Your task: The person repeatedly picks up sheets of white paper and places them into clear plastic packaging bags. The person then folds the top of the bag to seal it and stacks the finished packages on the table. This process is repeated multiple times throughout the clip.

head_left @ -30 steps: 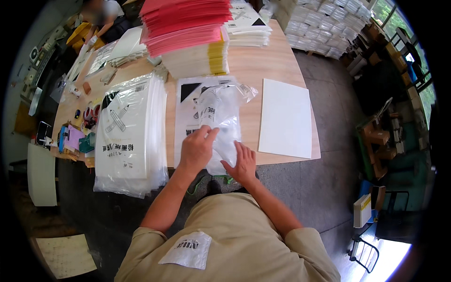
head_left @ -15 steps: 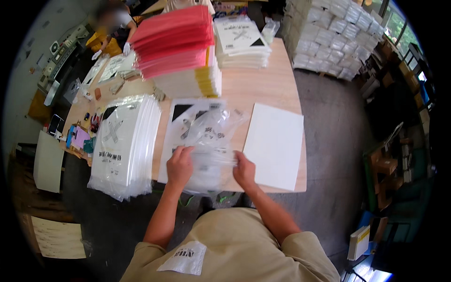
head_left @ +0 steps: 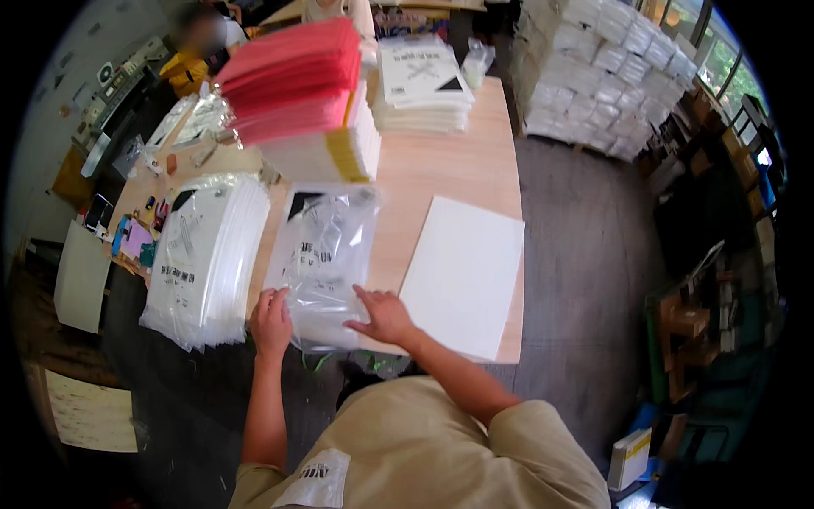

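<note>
A clear plastic bag point(head_left: 329, 254) with a printed white sheet inside lies flat near the front edge of the wooden table point(head_left: 441, 170). My left hand point(head_left: 271, 320) grips the bag's near left corner. My right hand point(head_left: 383, 316) presses flat on its near right part, fingers spread. To the left lies a stack of bagged printed sheets point(head_left: 203, 254). To the right rests a pile of plain white sheets point(head_left: 465, 273).
Behind the bag stands a tall stack of red and white sheets point(head_left: 301, 93), with a printed stack point(head_left: 421, 81) further back. Another person point(head_left: 199, 47) sits at the far left. White packed bundles point(head_left: 593, 68) are piled on the floor to the right.
The bag now lies flatter on the table. My hands have slid to its near end, the left one to the corner, the right one pressing down.
</note>
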